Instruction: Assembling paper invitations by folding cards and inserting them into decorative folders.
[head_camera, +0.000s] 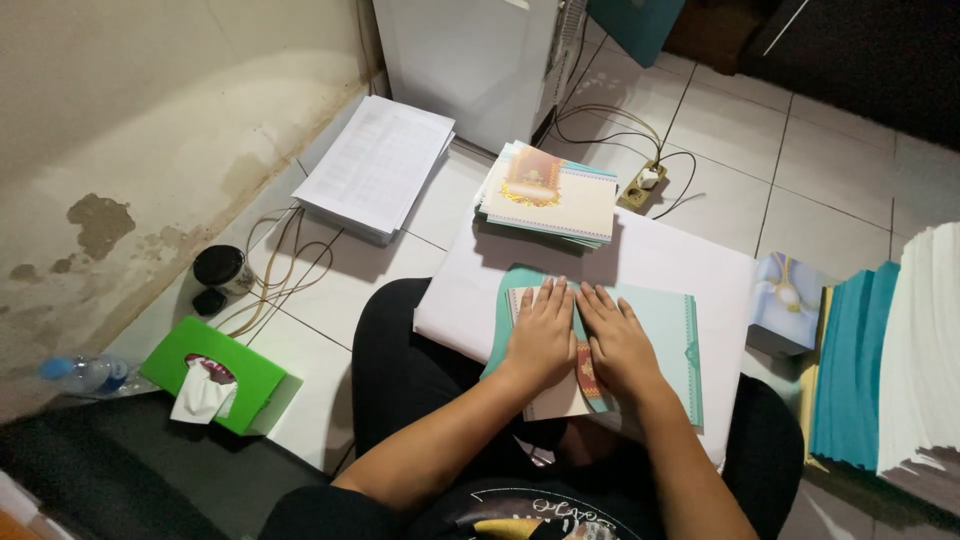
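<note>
My left hand (543, 335) and my right hand (618, 345) lie flat, side by side, pressing a cream card with gold and red ornament (585, 378) onto an open teal folder (668, 325). The folder rests on a white board (690, 265) across my lap. Just beyond the hands, at the board's far edge, sits a stack of printed cream cards with gold decoration (550, 195). Neither hand grips anything; fingers are stretched out and close together.
A pile of white printed sheets (378, 165) lies on the tiled floor at left. A green tissue box (215, 375), a dark jar (221, 268), a water bottle (88, 373) and cables (280, 270) are by the wall. Teal and white paper stacks (890, 360) stand at right; a power strip (643, 187) behind.
</note>
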